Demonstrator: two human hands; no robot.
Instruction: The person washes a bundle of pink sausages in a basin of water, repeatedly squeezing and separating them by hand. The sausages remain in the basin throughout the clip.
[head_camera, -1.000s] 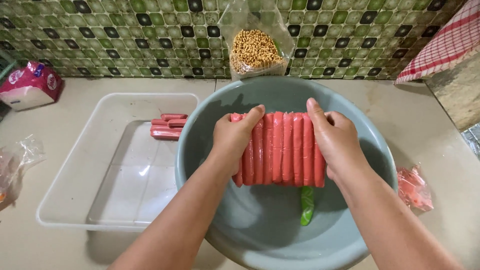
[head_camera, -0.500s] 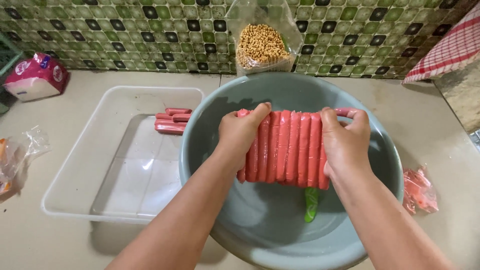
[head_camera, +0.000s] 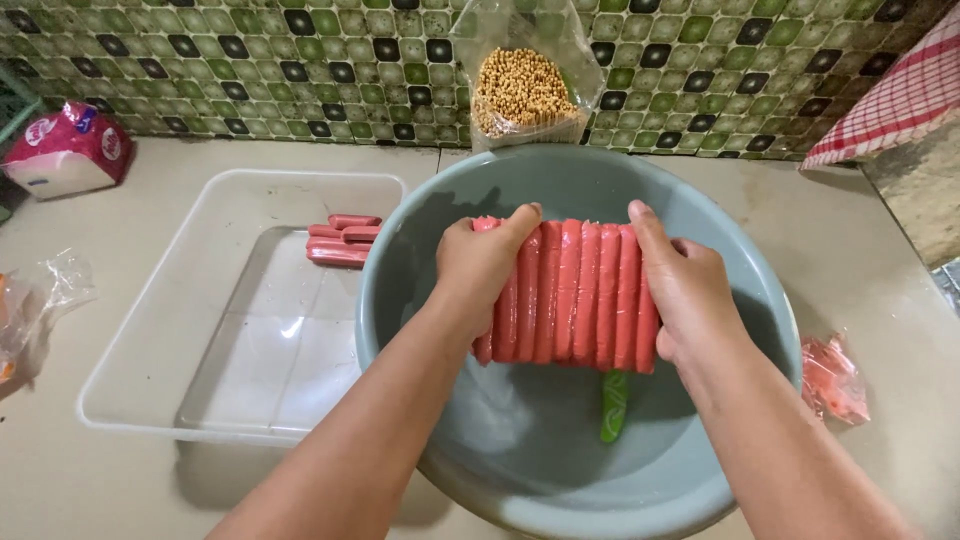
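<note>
A row of several red sausages (head_camera: 575, 290) in clear wrapping is held over a grey-blue basin (head_camera: 520, 470). My left hand (head_camera: 485, 262) grips the row's left end and my right hand (head_camera: 688, 290) grips its right end. A green chilli (head_camera: 613, 406) lies in the basin under the sausages. A few loose red sausages (head_camera: 342, 240) rest in the far corner of a clear plastic tray (head_camera: 150, 330) left of the basin.
A clear bag of yellow beans (head_camera: 525, 90) leans on the green tiled wall behind the basin. A pink tissue pack (head_camera: 65, 150) sits far left, crumpled plastic (head_camera: 40, 300) at the left edge, a pink wrapper (head_camera: 832, 380) at the right, a red checked cloth (head_camera: 890, 95) at the upper right.
The view has shifted slightly, so everything sits a little to the right. Both hands keep their grip on the sausage row over the basin.
</note>
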